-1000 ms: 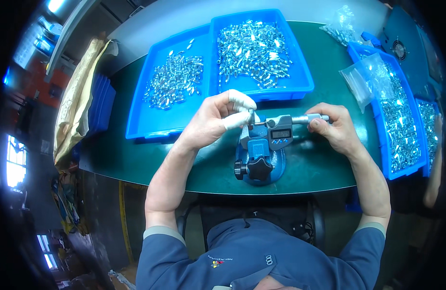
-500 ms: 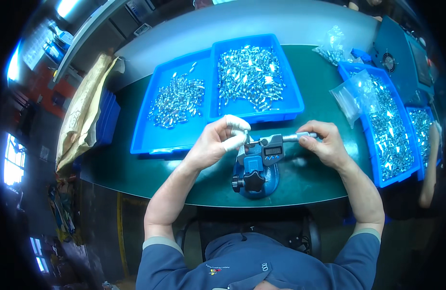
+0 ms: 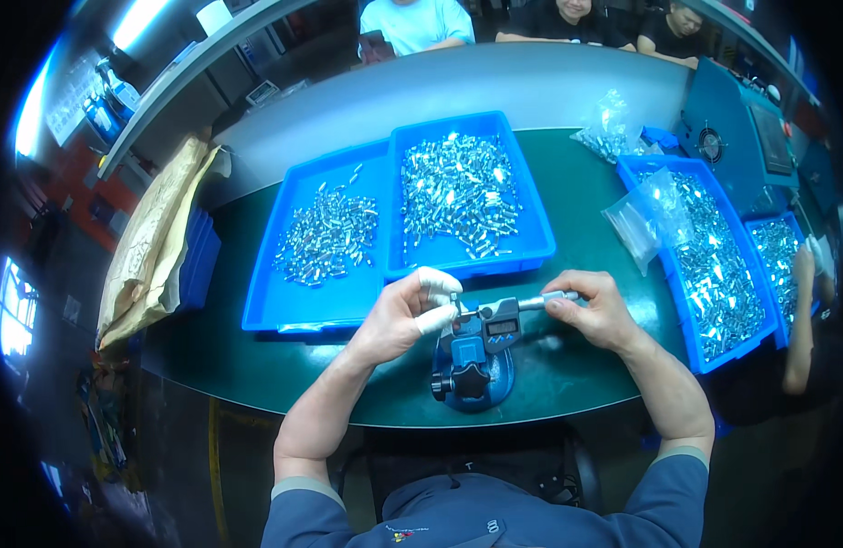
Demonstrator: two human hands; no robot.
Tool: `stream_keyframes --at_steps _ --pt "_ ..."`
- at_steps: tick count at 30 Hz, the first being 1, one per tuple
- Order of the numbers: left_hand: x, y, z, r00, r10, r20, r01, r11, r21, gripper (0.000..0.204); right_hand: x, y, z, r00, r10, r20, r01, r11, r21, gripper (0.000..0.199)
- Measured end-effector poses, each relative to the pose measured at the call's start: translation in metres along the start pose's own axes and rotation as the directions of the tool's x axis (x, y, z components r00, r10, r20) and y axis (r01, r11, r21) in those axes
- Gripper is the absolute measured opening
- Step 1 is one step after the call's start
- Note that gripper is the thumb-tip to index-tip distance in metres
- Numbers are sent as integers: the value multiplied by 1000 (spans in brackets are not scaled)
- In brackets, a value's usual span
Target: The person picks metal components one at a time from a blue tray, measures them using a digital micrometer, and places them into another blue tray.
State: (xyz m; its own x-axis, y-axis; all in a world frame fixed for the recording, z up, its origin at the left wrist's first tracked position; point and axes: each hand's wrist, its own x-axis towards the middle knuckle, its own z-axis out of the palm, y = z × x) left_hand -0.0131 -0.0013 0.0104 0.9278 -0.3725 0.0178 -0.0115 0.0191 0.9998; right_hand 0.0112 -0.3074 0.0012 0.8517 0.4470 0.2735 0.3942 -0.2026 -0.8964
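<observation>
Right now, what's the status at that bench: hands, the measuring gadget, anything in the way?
Left hand pinches a small metal part at the digital micrometer. Right hand grips its thimble end. Micrometer clamped in blue stand. Nothing blocking.

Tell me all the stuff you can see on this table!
Micrometer on a stand: one, blue, at the table's near edge.
Trays with small metal parts: four, blue; two in the middle, two at the right.
Plastic bags: two, clear, near the right trays.
Paper sack: one, tan, far left.
Machine: one, blue, back right.
Table: one, green top.
Other people: three at the back, plus an arm at the right.
Left hand: taped fingers at the micrometer's jaw.
Right hand: on the micrometer's thimble.
</observation>
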Motion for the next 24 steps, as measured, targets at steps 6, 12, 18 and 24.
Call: stream_keyframes --at_steps 6,12,18,24 --pt "0 0 0 1000 -13 1 13 1000 -26 27 0 -5 -2 1000 -6 -30 5 1000 -12 20" --pt "-1 -3 1 1000 -3 -18 3 1000 0 27 0 2 -1 1000 -2 -17 2 1000 -12 23" --pt "-1 1 2 1000 -4 -17 4 1000 -12 27 0 2 -2 1000 0 -16 0 1000 -12 24" --pt "-1 -1 2 999 -18 -26 18 1000 11 27 -2 1 0 1000 18 -2 -18 1000 3 25"
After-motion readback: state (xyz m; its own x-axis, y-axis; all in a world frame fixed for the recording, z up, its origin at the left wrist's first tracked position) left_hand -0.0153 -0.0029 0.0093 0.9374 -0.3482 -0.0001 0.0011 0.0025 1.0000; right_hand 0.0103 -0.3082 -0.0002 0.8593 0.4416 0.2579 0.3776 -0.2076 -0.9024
